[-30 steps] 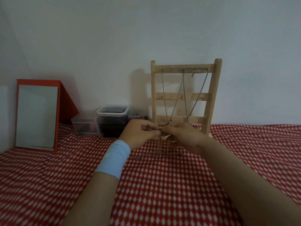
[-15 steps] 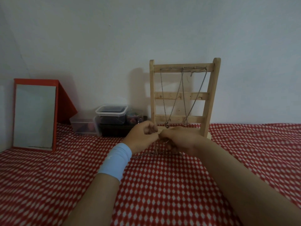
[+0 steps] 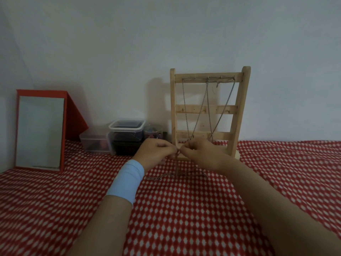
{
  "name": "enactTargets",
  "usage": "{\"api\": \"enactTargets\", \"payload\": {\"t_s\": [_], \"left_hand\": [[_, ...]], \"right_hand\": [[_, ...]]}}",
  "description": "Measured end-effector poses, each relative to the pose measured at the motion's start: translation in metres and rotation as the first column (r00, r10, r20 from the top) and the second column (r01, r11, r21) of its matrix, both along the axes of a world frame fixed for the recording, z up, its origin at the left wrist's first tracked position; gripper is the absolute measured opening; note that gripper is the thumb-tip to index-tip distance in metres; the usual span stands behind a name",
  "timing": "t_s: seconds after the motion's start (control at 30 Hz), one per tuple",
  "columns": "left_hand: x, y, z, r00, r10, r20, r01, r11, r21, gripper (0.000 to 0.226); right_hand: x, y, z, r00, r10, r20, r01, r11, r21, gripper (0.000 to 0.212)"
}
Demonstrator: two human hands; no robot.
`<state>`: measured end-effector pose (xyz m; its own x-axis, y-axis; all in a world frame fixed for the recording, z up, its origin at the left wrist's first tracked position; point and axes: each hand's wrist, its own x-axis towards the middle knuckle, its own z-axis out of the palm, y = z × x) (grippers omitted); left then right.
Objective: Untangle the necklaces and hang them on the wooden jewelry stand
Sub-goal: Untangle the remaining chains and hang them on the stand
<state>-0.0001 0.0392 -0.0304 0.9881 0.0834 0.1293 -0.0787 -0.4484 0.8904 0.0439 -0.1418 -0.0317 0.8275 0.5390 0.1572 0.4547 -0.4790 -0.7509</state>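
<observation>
Before the stand, left hand and right hand pinch the necklace hanging between them.

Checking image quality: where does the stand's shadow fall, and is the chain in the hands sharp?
Head view: the stand throws a soft shadow leftward on the wall; the chain pinched between left hand and right hand is dim and blurred.

Unvarnished pale wood jewelry stand; fine metal chain necklaces. Matt patterned tablecloth. Clear plastic containers
</observation>
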Motion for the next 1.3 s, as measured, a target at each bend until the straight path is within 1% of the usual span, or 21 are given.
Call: {"api": "enactTargets", "payload": {"t_s": [0.13, 0.2, 0.3, 0.33, 0.4, 0.47, 0.53, 0.57, 0.6, 0.67, 0.7, 0.77, 0.83, 0.9, 0.97, 1.07, 1.1, 1.13, 1.2, 1.23, 1.3], "left_hand": [[0.002, -0.008, -0.001, 0.997, -0.029, 0.068, 0.018, 0.988, 0.157, 0.013], [0.002, -0.012, -0.003, 0.998, -0.057, 0.040, 0.049, 0.984, 0.169, 0.016], [0.004, -0.013, -0.004, 0.993, -0.103, -0.056, 0.112, 0.976, 0.187, 0.023], [0.005, -0.011, -0.005, 0.989, -0.111, -0.096, 0.129, 0.970, 0.207, 0.023], [0.005, -0.006, -0.008, 0.980, -0.107, -0.166, 0.149, 0.954, 0.259, 0.020], [0.005, -0.002, -0.011, 0.979, -0.098, -0.179, 0.143, 0.955, 0.258, 0.023], [0.003, 0.000, -0.011, 0.986, -0.083, -0.145, 0.107, 0.980, 0.168, 0.019], [0.003, 0.000, -0.009, 0.988, -0.065, -0.144, 0.080, 0.992, 0.100, 0.020], [0.003, 0.001, -0.007, 0.987, -0.049, -0.155, 0.055, 0.998, 0.034, 0.023], [0.008, 0.004, -0.007, 0.980, -0.029, -0.196, 0.015, 0.997, -0.073, 0.025], [0.008, 0.005, -0.007, 0.975, -0.017, -0.223, -0.012, 0.992, -0.127, 0.021], [0.008, 0.007, -0.011, 0.963, 0.010, -0.268, -0.072, 0.973, -0.220, 0.014], [0.004, 0.008, -0.012, 0.960, 0.023, -0.280, -0.104, 0.955, -0.277, 0.017], [0.003, 0.007, -0.009, 0.958, 0.013, -0.285, -0.119, 0.926, -0.359, 0.021], [0.006, 0.007, -0.007, 0.953, -0.013, -0.302, -0.128, 0.886, -0.445, 0.021], [0.008, 0.011, -0.008, 0.949, -0.004, -0.316, -0.133, 0.903, -0.409, 0.024], [0.008, 0.014, -0.008, 0.954, 0.020, -0.300, -0.121, 0.938, -0.325, 0.026], [0.009, 0.017, -0.009, 0.960, 0.060, -0.272, -0.113, 0.976, -0.184, 0.026], [0.008, 0.022, -0.007, 0.972, 0.109, -0.210, -0.086, 0.990, 0.114, 0.021], [0.007, 0.023, -0.006, 0.972, 0.110, -0.207, -0.068, 0.977, 0.200, 0.018], [0.005, 0.023, -0.003, 0.966, 0.093, -0.243, -0.017, 0.954, 0.299, 0.015]], "right_hand": [[0.000, 0.002, -0.002, 0.992, 0.065, 0.111, -0.030, 0.957, -0.289, 0.020], [-0.002, 0.003, 0.000, 0.989, 0.049, 0.140, 0.000, 0.945, -0.326, 0.019], [-0.002, 0.000, 0.001, 0.976, 0.004, 0.216, 0.036, 0.982, -0.184, 0.011], [0.000, -0.001, 0.001, 0.981, -0.005, 0.193, 0.028, 0.993, -0.117, 0.011], [0.001, -0.003, 0.001, 1.000, 0.000, 0.014, 0.000, 1.000, 0.030, 0.020], [0.003, -0.006, 0.003, 0.966, 0.054, -0.253, -0.002, 0.979, 0.202, 0.028], [0.005, -0.010, 0.005, 0.863, 0.174, -0.475, 0.018, 0.928, 0.373, 0.028], [0.005, -0.012, 0.005, 0.811, 0.233, -0.537, 0.029, 0.901, 0.433, 0.029], [0.005, -0.013, 0.006, 0.789, 0.259, -0.557, 0.028, 0.891, 0.454, 0.033], [0.003, -0.014, 0.006, 0.821, 0.236, -0.519, 0.021, 0.897, 0.441, 0.046], [0.002, -0.014, 0.006, 0.831, 0.238, -0.502, 0.027, 0.885, 0.465, 0.048], [0.003, -0.019, 0.009, 0.801, 0.307, -0.513, 0.048, 0.823, 0.567, 0.041], [0.005, -0.022, 0.013, 0.754, 0.345, -0.560, 0.103, 0.779, 0.619, 0.033], [0.007, -0.024, 0.015, 0.763, 0.252, -0.595, 0.135, 0.839, 0.528, 0.027], [0.011, -0.025, 0.012, 0.814, 0.101, -0.572, 0.131, 0.928, 0.350, 0.018], [0.014, -0.023, 0.006, 0.898, -0.058, -0.437, 0.131, 0.982, 0.138, 0.023], [0.013, -0.024, 0.006, 0.936, -0.084, -0.343, 0.110, 0.992, 0.057, 0.022], [0.013, -0.024, 0.006, 0.966, -0.087, -0.243, 0.077, 0.996, -0.051, 0.024], [0.013, -0.024, 0.005, 0.990, -0.059, -0.126, 0.026, 0.968, -0.251, 0.034], [0.014, -0.023, 0.005, 0.994, -0.056, -0.099, 0.020, 0.945, -0.327, 0.036], [0.013, -0.021, 0.004, 0.998, -0.033, -0.050, 0.008, 0.896, -0.445, 0.031]]}}
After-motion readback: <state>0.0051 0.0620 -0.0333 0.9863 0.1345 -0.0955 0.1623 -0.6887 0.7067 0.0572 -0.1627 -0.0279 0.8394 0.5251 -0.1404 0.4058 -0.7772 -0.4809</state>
